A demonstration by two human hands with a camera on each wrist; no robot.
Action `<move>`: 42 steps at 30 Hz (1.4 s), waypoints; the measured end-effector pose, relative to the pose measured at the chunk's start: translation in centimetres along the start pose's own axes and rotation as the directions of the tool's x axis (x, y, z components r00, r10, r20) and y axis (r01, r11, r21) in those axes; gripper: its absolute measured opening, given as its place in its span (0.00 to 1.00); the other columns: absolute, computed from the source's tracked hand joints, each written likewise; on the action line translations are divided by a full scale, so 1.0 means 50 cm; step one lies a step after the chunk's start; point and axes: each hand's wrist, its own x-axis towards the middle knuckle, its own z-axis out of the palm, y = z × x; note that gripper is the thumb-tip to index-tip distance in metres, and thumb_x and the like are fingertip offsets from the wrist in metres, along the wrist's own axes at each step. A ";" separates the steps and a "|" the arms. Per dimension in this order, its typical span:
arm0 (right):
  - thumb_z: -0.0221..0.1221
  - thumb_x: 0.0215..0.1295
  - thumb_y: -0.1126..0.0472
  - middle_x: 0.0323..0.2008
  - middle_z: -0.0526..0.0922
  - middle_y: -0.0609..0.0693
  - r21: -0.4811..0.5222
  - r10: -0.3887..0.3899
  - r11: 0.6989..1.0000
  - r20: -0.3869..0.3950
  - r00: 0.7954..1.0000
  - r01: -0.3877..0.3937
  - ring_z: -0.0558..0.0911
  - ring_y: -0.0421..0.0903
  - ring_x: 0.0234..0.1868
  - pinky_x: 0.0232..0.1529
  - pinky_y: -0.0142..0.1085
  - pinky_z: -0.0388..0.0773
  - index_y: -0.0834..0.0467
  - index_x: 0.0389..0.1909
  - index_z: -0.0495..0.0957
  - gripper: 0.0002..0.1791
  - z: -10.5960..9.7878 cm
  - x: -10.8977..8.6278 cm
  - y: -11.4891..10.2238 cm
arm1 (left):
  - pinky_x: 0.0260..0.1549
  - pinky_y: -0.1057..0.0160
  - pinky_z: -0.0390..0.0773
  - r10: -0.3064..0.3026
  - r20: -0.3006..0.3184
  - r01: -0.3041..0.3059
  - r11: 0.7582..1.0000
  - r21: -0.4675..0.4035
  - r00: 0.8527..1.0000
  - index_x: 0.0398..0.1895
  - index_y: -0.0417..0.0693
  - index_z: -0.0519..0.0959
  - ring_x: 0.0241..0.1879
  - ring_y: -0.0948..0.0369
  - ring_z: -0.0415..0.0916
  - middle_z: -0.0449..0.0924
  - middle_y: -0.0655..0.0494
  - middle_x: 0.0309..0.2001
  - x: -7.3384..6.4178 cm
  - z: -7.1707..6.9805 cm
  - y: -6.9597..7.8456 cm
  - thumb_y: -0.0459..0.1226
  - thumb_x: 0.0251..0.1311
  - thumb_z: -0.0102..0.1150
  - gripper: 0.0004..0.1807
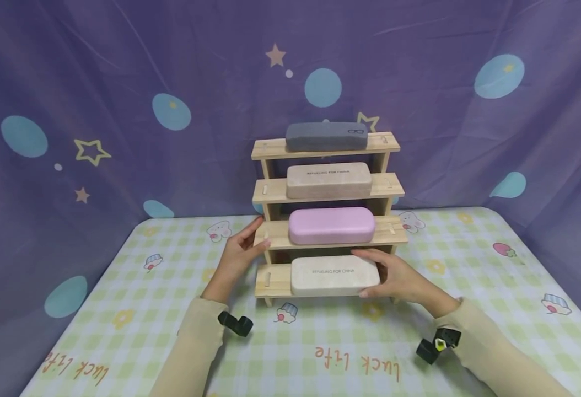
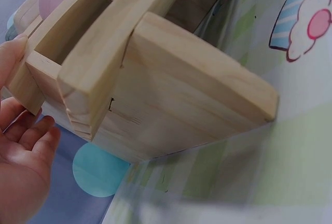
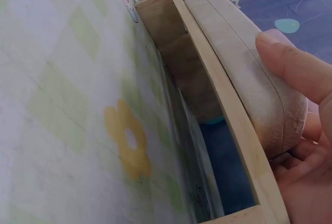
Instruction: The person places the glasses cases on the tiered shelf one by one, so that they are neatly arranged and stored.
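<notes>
A four-tier wooden display rack (image 1: pixel 273 280) stands on the table, with one glasses case on each tier. On the lowest tier lies a white glasses case (image 1: pixel 335 275) lettered "REFUELING FOR CHINA". My right hand (image 1: pixel 394 275) holds that case by its right end, thumb (image 3: pixel 290 60) on the front and fingers round the back. At the rack's left side, my left hand (image 1: pixel 238 259) grips the end of the second-lowest board (image 2: pixel 26 86), thumb on top and fingers beneath. Above the white case sit a pink glasses case (image 1: pixel 332 226), a beige glasses case (image 1: pixel 328 181) and a grey-blue glasses case (image 1: pixel 326 137).
A green-and-white checked tablecloth (image 1: pixel 136 342) with cupcake and flower prints covers the table. Behind the rack hangs a purple curtain (image 1: pixel 211 66) with stars and blue ovals. Both sleeved wrists carry small black cameras (image 1: pixel 236 323).
</notes>
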 end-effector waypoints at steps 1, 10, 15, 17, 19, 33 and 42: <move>0.73 0.44 0.62 0.59 0.70 0.64 0.008 -0.004 1.000 0.004 1.000 0.004 0.73 0.44 0.50 0.50 0.26 0.73 0.65 0.65 0.65 0.45 0.000 0.000 0.001 | 0.58 0.73 0.67 -0.001 0.000 0.001 1.000 0.002 1.000 0.66 0.35 0.62 0.66 0.53 0.60 0.59 0.45 0.69 0.000 0.000 0.000 0.25 0.55 0.61 0.34; 0.71 0.46 0.68 0.63 0.65 0.67 0.136 -0.032 0.990 0.006 0.999 0.031 0.73 0.35 0.52 0.50 0.24 0.74 0.69 0.65 0.62 0.43 0.001 -0.009 -0.001 | 0.58 0.73 0.68 0.002 0.003 -0.003 1.000 0.009 1.000 0.66 0.34 0.62 0.66 0.52 0.60 0.59 0.45 0.69 -0.001 -0.002 -0.002 0.26 0.56 0.61 0.34; 0.69 0.47 0.71 0.64 0.62 0.69 0.194 -0.051 0.980 -0.012 0.999 0.052 0.70 0.31 0.57 0.56 0.22 0.69 0.71 0.64 0.62 0.41 -0.002 -0.018 0.003 | 0.58 0.74 0.67 0.013 0.004 -0.013 1.000 -0.006 1.000 0.66 0.33 0.62 0.67 0.52 0.59 0.59 0.43 0.69 -0.002 -0.003 -0.002 0.25 0.55 0.60 0.34; 0.69 0.48 0.71 0.64 0.62 0.70 0.192 -0.060 0.979 -0.020 0.998 0.063 0.69 0.31 0.59 0.58 0.22 0.67 0.71 0.64 0.63 0.40 -0.004 -0.022 0.005 | 0.58 0.75 0.67 0.015 0.004 -0.015 1.000 -0.013 1.000 0.66 0.33 0.62 0.67 0.51 0.59 0.59 0.43 0.69 -0.003 -0.003 -0.002 0.24 0.55 0.60 0.34; 0.68 0.48 0.72 0.64 0.62 0.70 0.189 -0.068 0.979 -0.028 0.997 0.072 0.68 0.31 0.60 0.60 0.22 0.66 0.71 0.64 0.63 0.40 -0.006 -0.027 0.007 | 0.58 0.75 0.67 0.016 0.009 -0.016 1.000 -0.011 1.000 0.66 0.33 0.62 0.67 0.51 0.59 0.59 0.42 0.69 -0.003 -0.003 -0.001 0.24 0.55 0.60 0.34; 0.68 0.53 0.65 0.63 0.69 0.61 -0.009 -0.069 0.998 -0.140 0.988 0.068 0.63 0.27 0.63 0.62 0.19 0.61 0.62 0.63 0.68 0.35 -0.029 -0.075 -0.018 | 0.57 0.75 0.67 0.015 0.007 -0.015 1.000 0.003 1.000 0.67 0.33 0.62 0.66 0.51 0.60 0.59 0.43 0.69 -0.006 -0.007 0.000 0.25 0.56 0.60 0.34; 0.63 0.56 0.72 0.62 0.70 0.59 -0.004 -0.109 0.994 -0.194 0.975 0.111 0.67 0.30 0.62 0.61 0.21 0.64 0.64 0.62 0.68 0.31 -0.060 -0.109 -0.021 | 0.61 0.72 0.64 0.006 0.013 -0.007 0.999 0.045 1.000 0.67 0.35 0.62 0.67 0.53 0.59 0.59 0.44 0.69 -0.004 -0.004 0.004 0.27 0.56 0.61 0.34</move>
